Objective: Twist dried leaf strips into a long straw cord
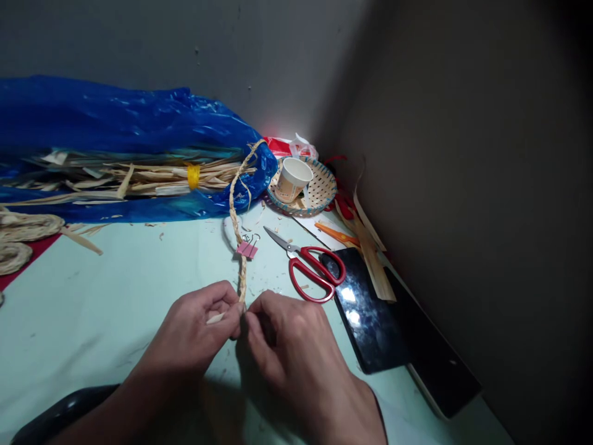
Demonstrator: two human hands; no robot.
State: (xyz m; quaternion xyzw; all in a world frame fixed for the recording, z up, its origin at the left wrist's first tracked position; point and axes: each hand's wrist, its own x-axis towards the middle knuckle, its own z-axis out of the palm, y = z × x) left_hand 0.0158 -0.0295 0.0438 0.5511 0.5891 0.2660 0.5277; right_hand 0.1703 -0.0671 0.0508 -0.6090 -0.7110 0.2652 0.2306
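Observation:
A straw braid (pixel 233 204) runs from the blue bag down toward me, and a pink binder clip (pixel 247 249) grips it midway. My left hand (pixel 204 324) pinches the braid's lower end between thumb and fingers. A short pale strip (pixel 215 319) of straw shows in that palm. Close beside it, my right hand (pixel 291 346) is closed in a pinch at the braid's end; what its fingertips hold is hidden. Red-handled scissors (pixel 311 262) lie with blades apart, to the right of the clip.
At the back left, a blue plastic bag (pixel 115 117) holds a straw bundle (pixel 162 179) tied in yellow. A woven basket (pixel 324 185) with a paper cup (pixel 293 179) stands near the wall. Right are a black tablet-like device (pixel 370 327), an orange-handled tool (pixel 336 233) and loose straw (pixel 370 259).

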